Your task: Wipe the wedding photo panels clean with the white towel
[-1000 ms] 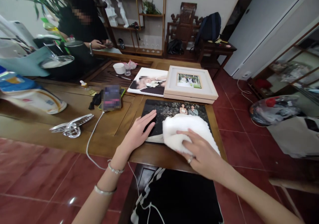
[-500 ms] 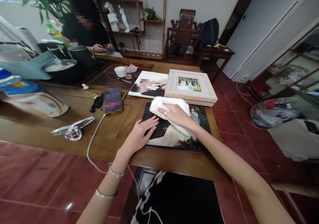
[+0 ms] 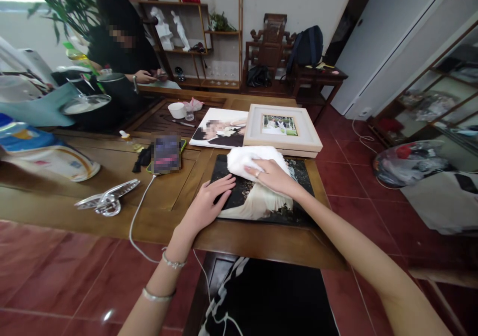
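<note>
A dark wedding photo print (image 3: 261, 206) lies flat at the near edge of the wooden table (image 3: 112, 211). My left hand (image 3: 207, 205) rests flat on its left edge, fingers stretched out. My right hand (image 3: 274, 175) presses a white cloth (image 3: 246, 158) onto the print's upper part, fingers curled over the cloth. Just behind it lie a pale framed photo (image 3: 282, 128) and an unframed photo print (image 3: 220, 127).
A phone (image 3: 166, 153) with a white cable lies left of the print, and a silver clip (image 3: 106, 200) further left. A bag (image 3: 45, 152), pots and a cup (image 3: 177, 110) stand on the table. Another person (image 3: 119, 37) sits at the far side. Plastic bags (image 3: 414, 164) lie on the floor to the right.
My right hand swept the cloth from the print's near right corner up to its far edge, then held there. My left hand stayed on the left edge.
</note>
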A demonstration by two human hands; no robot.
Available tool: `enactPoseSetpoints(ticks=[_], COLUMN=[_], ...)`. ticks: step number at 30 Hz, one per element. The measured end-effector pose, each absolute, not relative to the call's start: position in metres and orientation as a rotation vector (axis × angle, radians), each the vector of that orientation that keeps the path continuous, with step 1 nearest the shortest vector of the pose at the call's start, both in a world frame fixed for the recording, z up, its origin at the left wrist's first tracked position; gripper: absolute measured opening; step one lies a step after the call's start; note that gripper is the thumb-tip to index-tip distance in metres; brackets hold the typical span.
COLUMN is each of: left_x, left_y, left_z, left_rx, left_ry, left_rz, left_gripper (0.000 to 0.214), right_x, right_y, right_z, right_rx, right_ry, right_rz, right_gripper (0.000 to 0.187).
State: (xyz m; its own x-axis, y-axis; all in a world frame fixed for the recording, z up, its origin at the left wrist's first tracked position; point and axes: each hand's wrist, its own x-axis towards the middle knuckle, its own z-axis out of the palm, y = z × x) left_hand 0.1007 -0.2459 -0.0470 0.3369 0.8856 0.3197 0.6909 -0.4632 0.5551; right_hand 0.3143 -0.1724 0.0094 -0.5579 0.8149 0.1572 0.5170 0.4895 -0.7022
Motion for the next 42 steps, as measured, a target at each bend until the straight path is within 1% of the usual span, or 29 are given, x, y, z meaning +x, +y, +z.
enactPoseSetpoints(ticks=[2, 8, 14, 18, 21, 26, 29, 33, 39, 42], left_x=[0.1, 0.1, 0.101, 0.099, 0.099, 0.099, 0.1, 0.098, 0.098, 0.098], left_y=[-0.246, -0.245, -0.242, -0.24, -0.24, -0.239, -0.239, -0.238, -0.238, -0.239], left_z=[-0.047, -0.048, -0.05, -0.054, -0.054, -0.053, -0.053, -0.053, -0.052, -0.051], left_rx=[2.271, 2.241, 2.242, 2.25, 2.25, 2.242, 2.235, 2.24, 2.23, 2.224], left_ry=[1.388, 1.372, 1.364, 1.383, 1.386, 1.372, 1.368, 1.368, 1.369, 1.361], left_rz=[0.87, 0.915, 1.033, 1.01, 0.999, 1.011, 1.01, 1.003, 0.997, 0.993], left_gripper=[0.03, 0.031, 0.039, 0.041, 0.04, 0.04, 0.04, 0.04, 0.039, 0.039], right_x=[0.335, 0.388, 0.41, 0.405, 0.4, 0.397, 0.396, 0.395, 0.396, 0.397], right_y=[-0.177, -0.188, -0.191, -0.21, -0.243, -0.309, -0.328, -0.312, -0.238, -0.205], right_z=[0.009, 0.006, 0.004, 0.004, 0.005, 0.009, 0.012, 0.012, 0.011, 0.01], right_rx=[-1.186, -1.358, -1.459, -1.437, -1.41, -1.356, -1.298, -1.304, -1.263, -1.253], right_ry=[-2.205, -2.111, -2.076, -2.152, -2.252, -2.347, -2.381, -2.377, -2.349, -2.266], right_rz=[0.809, 0.749, 0.679, 0.665, 0.715, 0.758, 0.794, 0.821, 0.762, 0.715], right_gripper=[0.029, 0.039, 0.041, 0.038, 0.038, 0.026, 0.024, 0.026, 0.039, 0.04])
